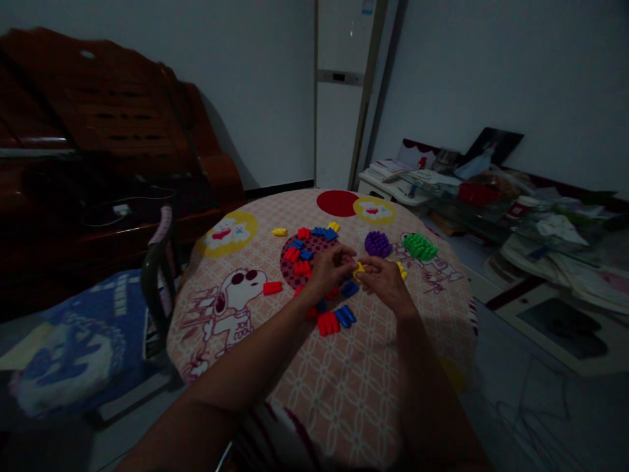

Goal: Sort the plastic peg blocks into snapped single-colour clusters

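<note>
My left hand [330,266] and my right hand [382,277] meet over the middle of the round table [314,387], fingers pinched together on a small yellow block [358,269] held between them. Red and blue blocks [299,252] lie scattered beyond and under my left hand. A red block group [328,323] and a blue one [345,316] sit just in front of my hands. A purple cluster of joined blocks [378,243] and a green cluster [420,246] rest farther right. A single red block [272,287] lies to the left.
The table has a pink cartoon-dog cloth. A lone yellow block [279,231] lies at the far side. A chair with a blue cushion [88,341] stands at the left, a dark wooden sofa [98,151] behind it. A cluttered low glass table [491,196] is at the right.
</note>
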{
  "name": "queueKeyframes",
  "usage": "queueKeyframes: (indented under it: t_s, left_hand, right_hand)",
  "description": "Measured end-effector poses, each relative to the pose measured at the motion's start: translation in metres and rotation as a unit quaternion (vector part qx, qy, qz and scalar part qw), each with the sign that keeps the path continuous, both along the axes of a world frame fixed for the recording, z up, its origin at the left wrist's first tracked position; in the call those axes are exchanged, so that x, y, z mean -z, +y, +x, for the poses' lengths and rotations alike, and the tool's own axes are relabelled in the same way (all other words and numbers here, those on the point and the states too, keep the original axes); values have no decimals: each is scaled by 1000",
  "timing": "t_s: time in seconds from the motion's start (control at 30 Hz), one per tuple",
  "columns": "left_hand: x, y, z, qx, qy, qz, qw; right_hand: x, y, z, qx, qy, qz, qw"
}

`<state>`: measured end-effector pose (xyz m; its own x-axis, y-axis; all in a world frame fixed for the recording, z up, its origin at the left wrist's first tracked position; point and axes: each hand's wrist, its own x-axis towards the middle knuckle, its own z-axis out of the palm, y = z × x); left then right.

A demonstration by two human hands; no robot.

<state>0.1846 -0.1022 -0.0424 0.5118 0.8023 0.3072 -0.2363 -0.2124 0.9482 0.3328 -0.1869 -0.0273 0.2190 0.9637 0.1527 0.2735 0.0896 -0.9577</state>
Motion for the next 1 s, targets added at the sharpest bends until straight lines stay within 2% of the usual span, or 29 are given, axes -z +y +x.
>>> queueKeyframes:
  t_s: [0.1, 0.23, 0.3, 0.4, 0.53, 0.7, 0.87, 1.0]
  left_hand:
    - [-3, 0, -1, 1, -15, -11, 1000]
    - [-2, 0, -2, 31, 3, -2, 1000]
    - [1, 1, -2, 31, 10, 7, 999]
    - [6, 7, -3, 14, 8, 11, 1000]
    - [11, 15, -6, -6, 26, 12, 1000]
    - [11, 15, -9, -11, 53, 24, 998]
    - [12, 15, -8, -4, 60, 27, 998]
    - [14, 16, -10, -7, 66, 41, 997]
  right_hand:
    - [-2, 1, -1, 8, 46, -14, 999]
    - [-7, -2, 11, 83, 78, 37, 993]
    - [-9, -8, 27, 143, 53, 59, 986]
    - [-12, -24, 59, 208, -56, 82, 973]
    - [-16, -44, 87, 179, -230, 20, 956]
    - [-21, -45, 87, 122, -394, -89, 907]
    - [-14, -35, 78, 101, -456, -110, 878]
    - [-9, -32, 76, 111, -457, -107, 876]
